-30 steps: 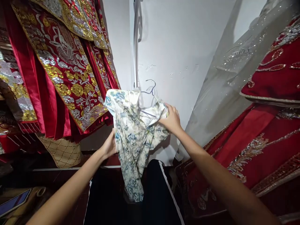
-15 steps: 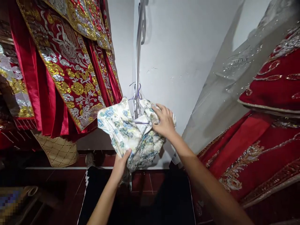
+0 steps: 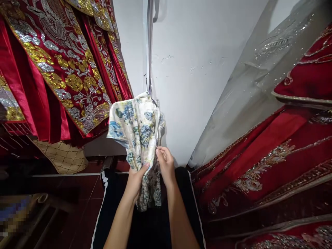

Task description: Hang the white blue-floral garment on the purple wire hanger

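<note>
A white short-sleeved garment with blue and green flowers (image 3: 145,129) hangs in front of me, its top at a hanger on a thin strap or rail (image 3: 148,45). Gathered cloth at its middle is gripped by my left hand (image 3: 136,180), thumb on the front and fingers behind. My right hand (image 3: 166,160) pinches the garment's right edge between thumb and fingertips. The hanger is mostly hidden by the collar. Below both hands the lower part of the garment falls over my dark trousers (image 3: 147,228).
Red clothing with gold and silver embroidery (image 3: 70,69) hangs at the left, a beige quilted piece (image 3: 61,157) under it. On the right are a sheer plastic cover (image 3: 223,100) and a beaded red dress (image 3: 280,138). A white wall (image 3: 192,45) stands behind; a wooden stool-like thing is lower left.
The garment has turned side-on and narrowed, now hanging lower and straighter. My right hand has moved from its right shoulder down to its edge. The view has shifted slightly.
</note>
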Demonstrator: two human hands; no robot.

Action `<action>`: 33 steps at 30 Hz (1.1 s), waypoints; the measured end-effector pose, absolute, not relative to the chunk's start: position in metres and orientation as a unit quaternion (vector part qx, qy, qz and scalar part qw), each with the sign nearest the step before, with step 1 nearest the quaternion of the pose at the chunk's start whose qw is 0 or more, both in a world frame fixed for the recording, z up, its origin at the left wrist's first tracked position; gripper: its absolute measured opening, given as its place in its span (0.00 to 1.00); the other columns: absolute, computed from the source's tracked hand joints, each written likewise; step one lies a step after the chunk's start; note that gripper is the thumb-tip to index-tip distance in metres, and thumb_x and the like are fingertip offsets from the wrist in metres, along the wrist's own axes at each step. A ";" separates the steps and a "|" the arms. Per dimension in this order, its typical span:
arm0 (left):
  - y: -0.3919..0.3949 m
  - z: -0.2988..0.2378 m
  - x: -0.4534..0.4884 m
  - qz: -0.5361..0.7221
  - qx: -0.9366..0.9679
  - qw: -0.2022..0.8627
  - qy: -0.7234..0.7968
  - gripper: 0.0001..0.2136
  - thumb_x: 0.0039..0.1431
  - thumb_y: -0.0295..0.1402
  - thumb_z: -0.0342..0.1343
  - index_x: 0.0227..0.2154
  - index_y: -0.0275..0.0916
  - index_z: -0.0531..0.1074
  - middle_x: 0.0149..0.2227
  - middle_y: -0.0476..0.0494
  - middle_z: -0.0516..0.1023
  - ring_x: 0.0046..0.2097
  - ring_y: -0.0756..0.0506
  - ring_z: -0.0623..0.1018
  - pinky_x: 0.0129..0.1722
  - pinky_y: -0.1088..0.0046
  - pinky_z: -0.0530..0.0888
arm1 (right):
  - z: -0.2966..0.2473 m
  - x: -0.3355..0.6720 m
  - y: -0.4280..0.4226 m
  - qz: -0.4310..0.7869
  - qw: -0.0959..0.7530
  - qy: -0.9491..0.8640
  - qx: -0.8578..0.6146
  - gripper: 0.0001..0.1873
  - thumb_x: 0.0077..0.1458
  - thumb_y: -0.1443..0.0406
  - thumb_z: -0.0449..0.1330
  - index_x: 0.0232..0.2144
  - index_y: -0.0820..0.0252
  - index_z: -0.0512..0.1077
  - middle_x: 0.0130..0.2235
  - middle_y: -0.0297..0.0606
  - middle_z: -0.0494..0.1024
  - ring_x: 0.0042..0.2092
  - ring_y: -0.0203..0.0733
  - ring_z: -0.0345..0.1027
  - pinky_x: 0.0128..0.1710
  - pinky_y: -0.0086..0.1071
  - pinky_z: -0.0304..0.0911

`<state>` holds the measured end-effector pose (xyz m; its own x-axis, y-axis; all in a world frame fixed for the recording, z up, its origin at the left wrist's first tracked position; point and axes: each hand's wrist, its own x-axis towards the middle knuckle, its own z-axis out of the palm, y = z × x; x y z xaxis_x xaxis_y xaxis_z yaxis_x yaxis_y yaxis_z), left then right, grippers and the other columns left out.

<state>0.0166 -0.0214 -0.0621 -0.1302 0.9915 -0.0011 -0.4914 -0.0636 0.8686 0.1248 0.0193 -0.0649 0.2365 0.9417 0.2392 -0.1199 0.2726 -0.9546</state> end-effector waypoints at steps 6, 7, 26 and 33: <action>-0.033 -0.052 0.061 0.654 0.270 0.630 0.322 0.34 0.52 0.32 0.68 0.62 0.45 0.64 0.58 0.39 0.73 0.62 0.39 0.70 0.64 0.61 0.65 | -0.041 0.161 0.010 0.399 0.641 -0.481 -0.446 0.15 0.58 0.52 0.59 0.30 0.58 0.70 0.25 0.30 0.67 0.28 0.36 0.60 0.28 0.29 0.57; -0.033 -0.052 0.061 0.656 0.263 0.628 0.325 0.33 0.51 0.32 0.68 0.61 0.45 0.65 0.58 0.39 0.74 0.62 0.39 0.71 0.63 0.61 0.65 | -0.040 0.161 0.007 0.403 0.640 -0.474 -0.451 0.16 0.58 0.52 0.59 0.29 0.58 0.69 0.23 0.29 0.65 0.26 0.35 0.57 0.26 0.29 0.54; -0.022 -0.087 0.035 0.628 0.544 0.271 0.485 0.06 0.66 0.36 0.49 0.41 0.40 0.67 0.35 0.47 0.71 0.38 0.45 0.74 0.39 0.70 0.70 | -0.029 0.136 -0.018 0.526 0.442 -0.622 -0.375 0.13 0.58 0.64 0.55 0.23 0.60 0.68 0.18 0.27 0.62 0.23 0.31 0.56 0.25 0.27 0.51; -0.034 -0.075 0.039 0.577 0.623 0.245 0.468 0.07 0.67 0.35 0.48 0.34 0.40 0.66 0.32 0.47 0.69 0.35 0.45 0.71 0.37 0.70 0.67 | 0.007 0.164 0.032 0.563 0.481 -0.559 -0.373 0.11 0.52 0.62 0.58 0.22 0.62 0.72 0.15 0.29 0.66 0.16 0.28 0.53 0.17 0.25 0.43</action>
